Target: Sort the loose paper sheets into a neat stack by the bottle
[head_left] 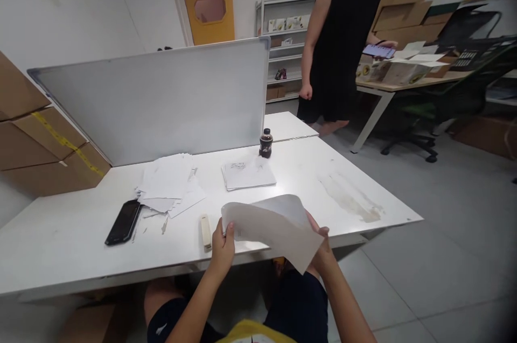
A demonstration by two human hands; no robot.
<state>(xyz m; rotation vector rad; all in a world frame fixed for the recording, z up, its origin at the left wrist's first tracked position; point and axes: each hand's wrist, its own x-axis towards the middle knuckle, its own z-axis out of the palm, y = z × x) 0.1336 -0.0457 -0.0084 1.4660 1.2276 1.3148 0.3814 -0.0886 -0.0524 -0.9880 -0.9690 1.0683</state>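
Both my hands hold a curved white sheet of paper over the near edge of the white table. My left hand pinches the sheet's left edge, thumb on top. My right hand grips its right side from behind, mostly hidden by the paper. A small cream stapler lies on the table just left of my left hand. A neat stack of papers sits farther back, and a loose messy pile of papers lies to its left.
A black phone lies at the left. A small dark bottle stands by a leaning whiteboard. Cardboard boxes stack at far left. A person in black stands behind the table holding a phone, near another desk.
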